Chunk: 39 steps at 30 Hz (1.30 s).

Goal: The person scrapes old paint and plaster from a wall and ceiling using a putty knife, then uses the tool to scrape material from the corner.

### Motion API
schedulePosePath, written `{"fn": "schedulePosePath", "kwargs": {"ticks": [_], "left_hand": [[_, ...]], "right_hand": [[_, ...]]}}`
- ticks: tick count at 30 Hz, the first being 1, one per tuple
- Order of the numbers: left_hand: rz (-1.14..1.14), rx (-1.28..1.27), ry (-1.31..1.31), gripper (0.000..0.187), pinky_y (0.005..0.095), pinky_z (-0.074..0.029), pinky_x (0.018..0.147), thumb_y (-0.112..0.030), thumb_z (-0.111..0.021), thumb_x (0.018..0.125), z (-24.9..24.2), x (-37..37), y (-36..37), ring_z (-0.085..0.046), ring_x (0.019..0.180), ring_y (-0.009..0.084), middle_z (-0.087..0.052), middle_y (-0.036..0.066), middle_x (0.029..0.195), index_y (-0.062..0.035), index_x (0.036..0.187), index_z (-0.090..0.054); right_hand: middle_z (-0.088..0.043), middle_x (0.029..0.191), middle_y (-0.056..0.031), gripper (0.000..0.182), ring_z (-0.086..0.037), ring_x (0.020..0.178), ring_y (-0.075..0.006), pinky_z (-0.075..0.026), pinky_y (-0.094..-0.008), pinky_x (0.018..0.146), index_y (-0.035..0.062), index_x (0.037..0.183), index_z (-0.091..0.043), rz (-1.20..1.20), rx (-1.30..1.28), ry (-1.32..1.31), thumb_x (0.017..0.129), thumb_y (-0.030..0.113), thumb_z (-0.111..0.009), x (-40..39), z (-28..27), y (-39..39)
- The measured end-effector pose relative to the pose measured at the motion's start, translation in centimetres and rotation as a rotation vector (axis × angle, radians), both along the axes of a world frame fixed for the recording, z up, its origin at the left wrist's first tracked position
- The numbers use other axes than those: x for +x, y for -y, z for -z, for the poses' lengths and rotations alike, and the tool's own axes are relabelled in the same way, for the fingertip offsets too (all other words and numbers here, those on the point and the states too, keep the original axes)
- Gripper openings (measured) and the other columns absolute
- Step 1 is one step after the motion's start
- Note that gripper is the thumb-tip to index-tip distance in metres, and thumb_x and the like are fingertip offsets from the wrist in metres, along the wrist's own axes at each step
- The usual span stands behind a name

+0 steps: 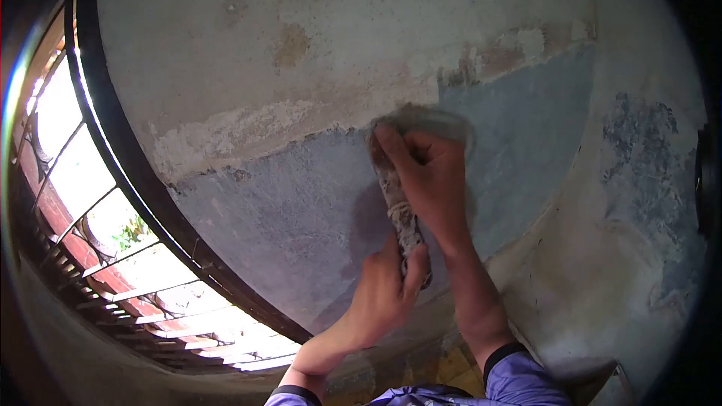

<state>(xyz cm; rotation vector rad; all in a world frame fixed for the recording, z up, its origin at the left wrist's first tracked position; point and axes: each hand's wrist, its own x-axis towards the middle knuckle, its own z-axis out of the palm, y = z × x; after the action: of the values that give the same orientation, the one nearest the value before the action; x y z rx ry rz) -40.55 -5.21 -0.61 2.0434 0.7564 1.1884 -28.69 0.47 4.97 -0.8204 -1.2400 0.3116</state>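
The tool [400,213], a long narrow piece crusted with pale plaster, is near the middle of the view, in front of the blue-grey part [293,207] of the wall [361,26]. It slants: the upper end points between 11 and 12 o'clock, the lower end between 5 and 6.

The right hand [438,180] holds the upper end. Its fingers are pinching the tool, the thumb laid along it and the others curled; the hand hides part of that end, so I cannot tell exactly where it touches the wall. The left hand [378,297] is below, towards 6 o'clock, with its fingers pinching the lower end, thumb on one side and forefinger on the other. A shadow [366,218] falls on the wall just beside the tool, towards 9 o'clock.

Above the blue-grey part runs a rough, flaking pale band [241,129]. A brown stain [292,45] shows at 11 o'clock, and dark smudges [460,71] between 1 and 2. Near 3 o'clock, the side wall [553,278] carries a patchy dark blue area [639,139].

Between 8 and 9 o'clock a window with metal bars [124,259] and a dark frame [134,169] lets in bright light, with green leaves [134,233] beyond. Purple sleeves [523,382] with dark cuffs come in at 5 o'clock and just past 6.
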Motion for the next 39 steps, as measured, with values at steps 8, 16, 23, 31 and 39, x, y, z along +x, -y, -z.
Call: {"fn": "schedulePosePath", "kwargs": {"ticks": [8, 16, 23, 31, 39], "left_hand": [[0.002, 0.013, -0.015, 0.028, 0.0464, -0.046, 0.058, -0.02, -0.048, 0.1, -1.8, -1.3, -0.3, -0.063, 0.067, 0.045, -0.059, 0.024, 0.066, 0.0076, 0.107, -0.048], [-0.017, 0.028, -0.023, 0.031, 0.0419, -0.044, 0.057, -0.024, -0.046, 0.102, -0.8, -0.8, 0.7, -0.06, 0.06, 0.0344, -0.059, 0.02, 0.067, 0.0073, 0.101, -0.052], [-0.039, 0.051, 0.007, 0.031, 0.043, -0.044, 0.059, -0.023, -0.046, 0.102, 0.0, -1.1, 1.0, -0.059, 0.063, 0.0405, -0.061, 0.022, 0.071, 0.007, 0.102, -0.052], [-0.073, -0.035, 0.001, 0.027, 0.0456, -0.045, 0.059, -0.021, -0.05, 0.1, -0.5, -1.5, 1.7, -0.059, 0.067, 0.0448, -0.06, 0.024, 0.07, 0.0053, 0.099, -0.051], [-0.102, 0.005, 0.05, 0.032, 0.0403, -0.043, 0.057, -0.024, -0.047, 0.101, -0.1, 0.8, 1.4, -0.057, 0.058, 0.0286, -0.058, 0.019, 0.067, 0.0064, 0.097, -0.054]], "right_hand": [[-0.045, 0.048, -0.0005, 0.048, -0.037, 0.052, -0.0038, -0.03, -0.0301, 0.046, -0.0025, 0.059, -0.056, 0.084, 0.056, 0.004, 0.092, 0.03, -0.068, -1.2, -1.7, -0.3], [-0.04, 0.046, 0.0005, 0.051, -0.033, 0.05, -0.0048, -0.028, -0.0318, 0.044, -0.0028, 0.056, -0.052, 0.038, -0.043, -0.045, 0.09, 0.03, -0.07, -1.3, -1.7, 0.3], [-0.044, 0.046, 0.0011, 0.05, -0.037, 0.049, -0.0033, -0.03, -0.0286, 0.044, -0.0028, 0.057, -0.055, 0.131, 0.006, 0.051, 0.091, 0.031, -0.069, -0.7, 0.1, -0.1], [-0.045, 0.048, 0.0053, 0.049, -0.039, 0.051, -0.0005, -0.028, -0.0255, 0.044, -0.0021, 0.056, -0.055, 0.198, 0.031, 0.121, 0.09, 0.028, -0.071, -0.5, -0.2, 0.5], [-0.04, 0.046, 0.0009, 0.049, -0.034, 0.052, -0.0038, -0.029, -0.0305, 0.045, -0.0025, 0.056, -0.05, 0.079, 0.008, 0.059, 0.09, 0.028, -0.069, 0.2, -0.5, 0.3]]}}
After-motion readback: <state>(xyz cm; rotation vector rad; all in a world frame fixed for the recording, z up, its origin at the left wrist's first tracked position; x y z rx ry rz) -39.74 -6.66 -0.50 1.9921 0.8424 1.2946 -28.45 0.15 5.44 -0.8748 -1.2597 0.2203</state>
